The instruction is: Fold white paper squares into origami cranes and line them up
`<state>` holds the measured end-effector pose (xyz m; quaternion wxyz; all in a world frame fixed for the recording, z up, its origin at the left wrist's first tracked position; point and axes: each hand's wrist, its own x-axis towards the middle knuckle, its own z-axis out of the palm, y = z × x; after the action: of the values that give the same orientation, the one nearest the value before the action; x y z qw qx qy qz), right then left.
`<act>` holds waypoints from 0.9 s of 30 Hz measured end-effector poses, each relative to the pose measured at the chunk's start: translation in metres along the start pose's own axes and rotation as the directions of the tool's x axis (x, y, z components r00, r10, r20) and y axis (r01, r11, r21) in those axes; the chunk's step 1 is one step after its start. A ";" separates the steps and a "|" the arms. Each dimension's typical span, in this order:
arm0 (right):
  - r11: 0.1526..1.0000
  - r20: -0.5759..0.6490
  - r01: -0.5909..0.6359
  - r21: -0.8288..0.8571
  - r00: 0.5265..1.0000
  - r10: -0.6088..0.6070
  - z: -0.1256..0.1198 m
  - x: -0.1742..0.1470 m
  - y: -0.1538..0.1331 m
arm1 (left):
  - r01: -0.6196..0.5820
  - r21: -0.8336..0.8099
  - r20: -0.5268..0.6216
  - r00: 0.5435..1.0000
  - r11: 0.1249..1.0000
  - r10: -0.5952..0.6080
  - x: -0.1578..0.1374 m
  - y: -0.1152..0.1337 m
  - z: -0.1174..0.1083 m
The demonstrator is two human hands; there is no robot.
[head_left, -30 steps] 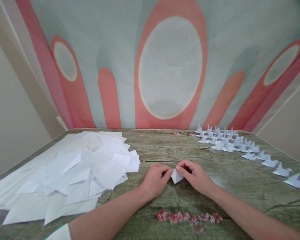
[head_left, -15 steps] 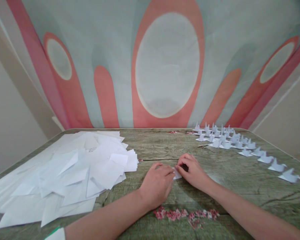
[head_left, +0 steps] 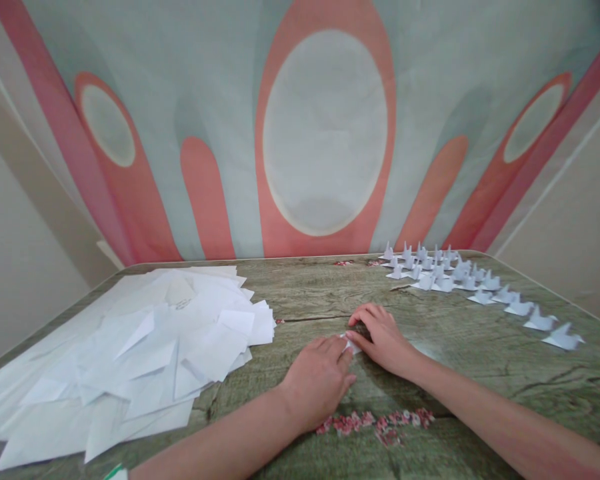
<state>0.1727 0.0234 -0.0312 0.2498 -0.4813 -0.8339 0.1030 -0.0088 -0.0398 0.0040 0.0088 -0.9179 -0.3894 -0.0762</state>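
Observation:
A small folded piece of white paper lies on the table between my hands, mostly covered by fingers. My left hand presses its fingertips down on the paper's left side, with the thumb out toward me. At the other side, my right hand has its thumb on the paper and its index finger curved above. The paper's exact fold cannot be made out. Farther right stand several white paper cranes in rows.
A wide pile of loose white paper sheets covers the table's left side. The wood-grain table has printed pink flowers near its front. Behind its far edge hangs a pink and grey-green patterned backdrop.
My left hand's fingers have flattened over the paper and its thumb now sticks out. The right fingers have opened somewhat. The whole view has shifted slightly.

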 end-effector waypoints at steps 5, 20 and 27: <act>0.999 0.033 0.045 -0.004 0.998 -0.045 -0.003 -0.002 -0.002 | 0.024 -0.009 0.016 1.000 1.000 -0.024 -0.003 0.001 0.000; 0.969 0.078 0.235 0.070 0.967 -0.241 -0.018 -0.019 -0.002 | 0.016 -0.016 0.034 0.999 1.000 -0.016 -0.001 0.001 -0.002; 0.969 0.139 0.237 -0.065 0.964 -0.226 -0.024 -0.020 -0.007 | 0.005 0.052 0.030 1.000 0.999 -0.007 0.000 0.001 0.003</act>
<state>0.1882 0.0010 -0.0144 0.1855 -0.3825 -0.9024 0.0702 -0.0073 -0.0403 0.0010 0.0267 -0.9172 -0.3941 -0.0522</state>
